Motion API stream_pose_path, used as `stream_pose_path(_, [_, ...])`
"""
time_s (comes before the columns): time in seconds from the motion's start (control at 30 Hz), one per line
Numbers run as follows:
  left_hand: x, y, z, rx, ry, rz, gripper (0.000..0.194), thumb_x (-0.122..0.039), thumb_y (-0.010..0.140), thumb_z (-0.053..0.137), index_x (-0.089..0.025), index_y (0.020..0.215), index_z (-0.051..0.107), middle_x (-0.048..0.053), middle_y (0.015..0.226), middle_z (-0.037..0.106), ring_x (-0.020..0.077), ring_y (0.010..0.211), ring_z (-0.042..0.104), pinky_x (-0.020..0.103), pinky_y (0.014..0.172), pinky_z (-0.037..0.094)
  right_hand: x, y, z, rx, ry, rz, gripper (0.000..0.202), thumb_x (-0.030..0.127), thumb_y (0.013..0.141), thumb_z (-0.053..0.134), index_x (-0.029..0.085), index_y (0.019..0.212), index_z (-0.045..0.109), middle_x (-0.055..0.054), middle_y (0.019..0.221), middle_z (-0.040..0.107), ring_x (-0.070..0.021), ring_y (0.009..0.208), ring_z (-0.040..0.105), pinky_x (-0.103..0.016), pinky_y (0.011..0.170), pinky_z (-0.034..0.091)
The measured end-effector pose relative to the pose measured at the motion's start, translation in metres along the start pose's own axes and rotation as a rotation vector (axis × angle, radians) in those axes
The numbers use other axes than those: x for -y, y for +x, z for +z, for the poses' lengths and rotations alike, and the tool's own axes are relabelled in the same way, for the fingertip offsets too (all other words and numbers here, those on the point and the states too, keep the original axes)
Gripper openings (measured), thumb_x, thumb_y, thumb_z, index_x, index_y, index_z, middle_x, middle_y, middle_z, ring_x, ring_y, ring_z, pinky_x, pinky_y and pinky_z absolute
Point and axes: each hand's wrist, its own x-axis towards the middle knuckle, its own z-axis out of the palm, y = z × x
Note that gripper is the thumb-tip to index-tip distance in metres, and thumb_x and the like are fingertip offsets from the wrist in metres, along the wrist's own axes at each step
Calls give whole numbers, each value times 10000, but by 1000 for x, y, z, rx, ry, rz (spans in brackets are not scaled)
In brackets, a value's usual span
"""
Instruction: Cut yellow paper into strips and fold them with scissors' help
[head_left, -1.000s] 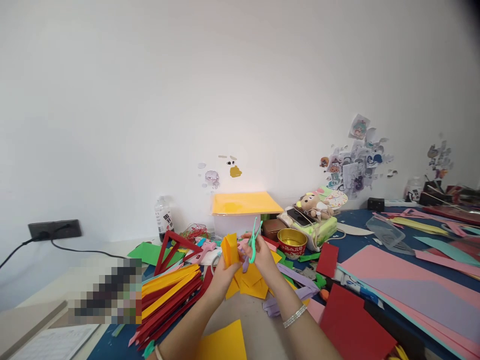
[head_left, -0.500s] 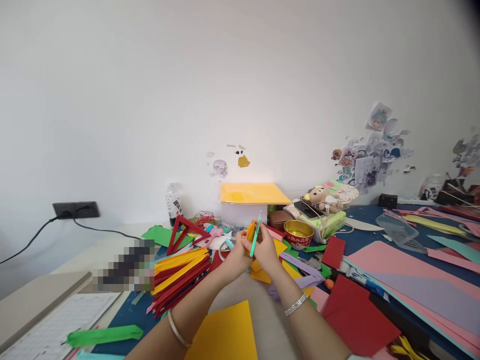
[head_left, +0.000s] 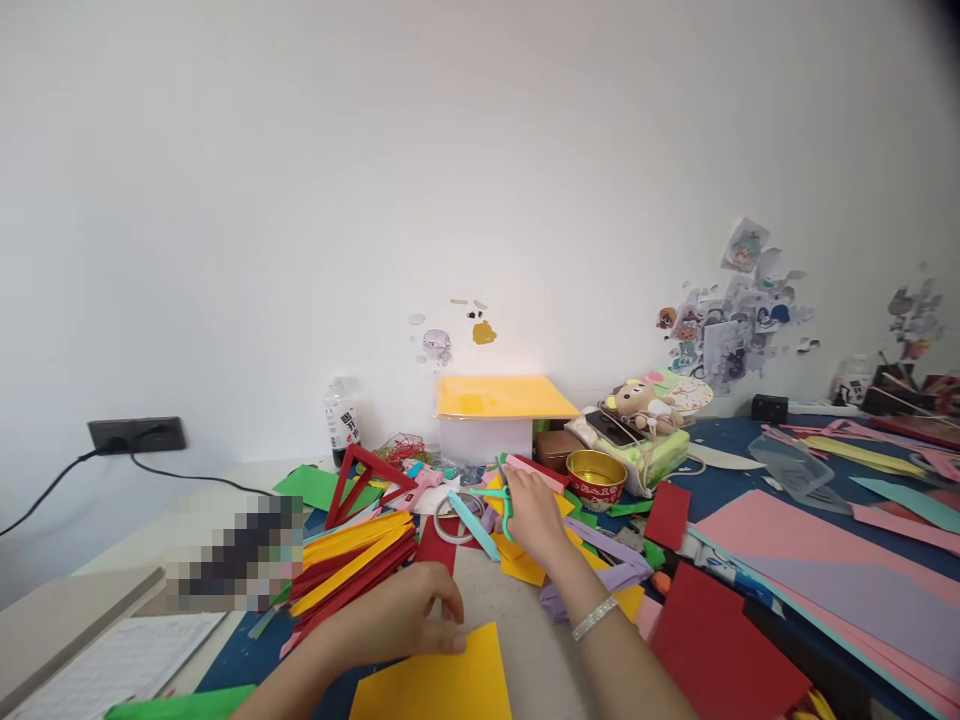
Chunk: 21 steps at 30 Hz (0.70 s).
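My right hand point(head_left: 529, 505) is closed on the green-handled scissors point(head_left: 507, 512) above the pile of yellow paper pieces in the middle of the table. With fingers curved and apart, my left hand point(head_left: 409, 612) holds nothing. Its thumb is at the top edge of a yellow paper sheet point(head_left: 442, 682) near me; whether it touches the sheet I cannot tell. Between the hands and farther back lie a roll of tape point(head_left: 441, 524) and a light-blue paper strip point(head_left: 474, 524).
Folded red and yellow paper strips point(head_left: 352, 575) are piled on the left. To the right lie a red paper sheet point(head_left: 720, 640) and large pink sheets point(head_left: 780, 530). A red and gold tin point(head_left: 596, 480) stands behind, and a bottle point(head_left: 343, 420) is near the wall.
My hands have parted. The left has come down toward the near yellow sheet, without the small yellow piece it held. The right has lowered the scissors over the pile.
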Motion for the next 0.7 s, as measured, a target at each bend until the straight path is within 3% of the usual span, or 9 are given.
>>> stream_pose_path(0.17, [7,0,21,5,-95,-27,218,-330,575,695,-199,725,607,-18,803,548,146,728,485,213,601,342,-9,2,26,26,-42,58,678,217,572,711,121,1199,473,-144,1146,530,-291,1077,473,-333,887,360])
stream_pose_path(0.33, [15,6,26,-37,-259,-85,263,-391,623,633,-188,641,468,-64,595,387,100,558,348,210,489,235,-10,1,12,22,-66,143,847,233,612,677,136,1335,247,-144,1180,509,-269,929,573,-298,682,425])
stream_pose_path(0.43, [20,9,28,-121,-299,-78,325,-469,653,588,-194,613,420,-66,559,357,102,548,334,218,488,226,-5,0,-5,-41,-69,165,622,261,652,642,140,1214,405,-120,1132,537,-259,931,572,-284,652,417])
stream_pose_path(0.57, [23,12,30,-199,-340,-33,323,-481,653,594,-184,631,467,-48,599,435,108,577,375,216,525,279,8,-5,-21,-155,-86,147,394,338,677,625,173,1029,559,-96,1159,497,-246,949,537,-285,656,412])
stream_pose_path(0.7, [22,11,32,-191,-514,120,343,-502,667,598,-168,703,531,1,723,550,124,651,457,228,598,344,30,-12,-19,-127,-62,-37,230,403,692,610,209,811,647,-80,1067,557,-265,1006,481,-307,743,387])
